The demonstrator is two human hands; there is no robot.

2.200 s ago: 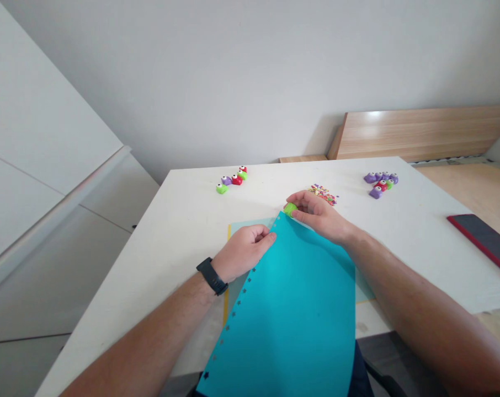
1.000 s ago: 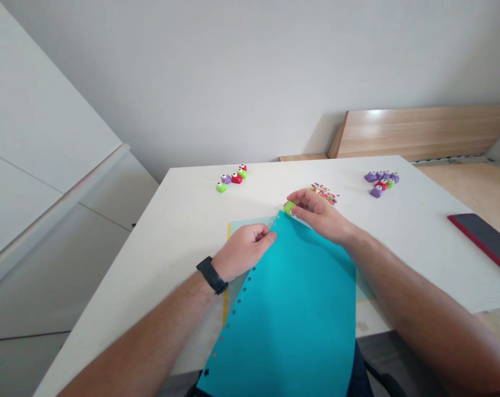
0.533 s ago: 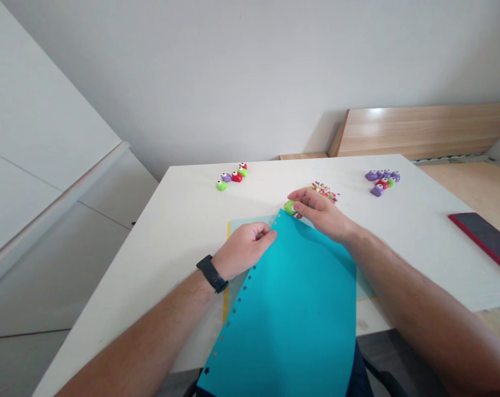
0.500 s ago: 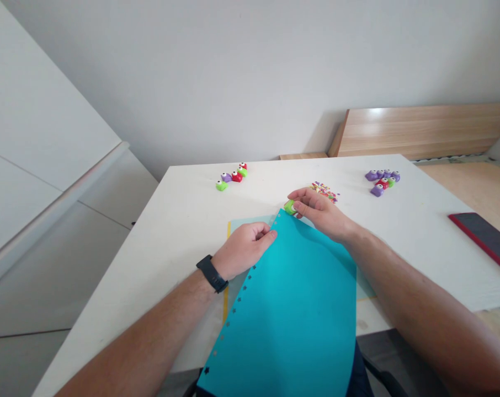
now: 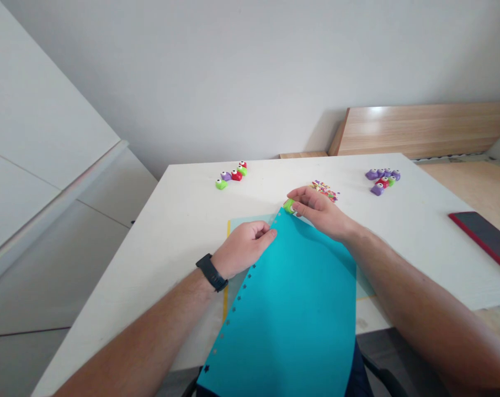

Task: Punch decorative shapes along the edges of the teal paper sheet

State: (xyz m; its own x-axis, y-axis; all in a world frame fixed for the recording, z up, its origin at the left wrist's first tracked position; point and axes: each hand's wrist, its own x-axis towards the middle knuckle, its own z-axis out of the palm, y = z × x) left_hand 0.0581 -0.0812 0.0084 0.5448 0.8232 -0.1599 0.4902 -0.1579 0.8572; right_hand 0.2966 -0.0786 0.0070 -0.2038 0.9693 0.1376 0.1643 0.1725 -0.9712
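Note:
A large turquoise sheet of paper (image 5: 295, 309) slants from the table down over my lap, with a row of star-shaped holes along its left edge. My left hand (image 5: 250, 245) pinches that edge near the upper corner. In my right hand (image 5: 316, 212) is a green paper punch (image 5: 289, 206) with a googly eye, set at the sheet's top corner. Whether its jaws are pressed together is hidden by my fingers. Just beyond my right hand lies a pile of small coloured paper cutouts (image 5: 325, 191).
Several punches in red, green and purple (image 5: 231, 175) stand at the back left. More punches, mostly purple (image 5: 383, 179), are at the back right. A red-edged tablet (image 5: 484, 237) lies on the right of the white table (image 5: 171, 220). Beneath the sheet is a pale blue, yellow-edged mat (image 5: 237, 221).
Almost nothing differs. Both hands, the sheet and the green punch stay in the same place; the view shifts very slightly.

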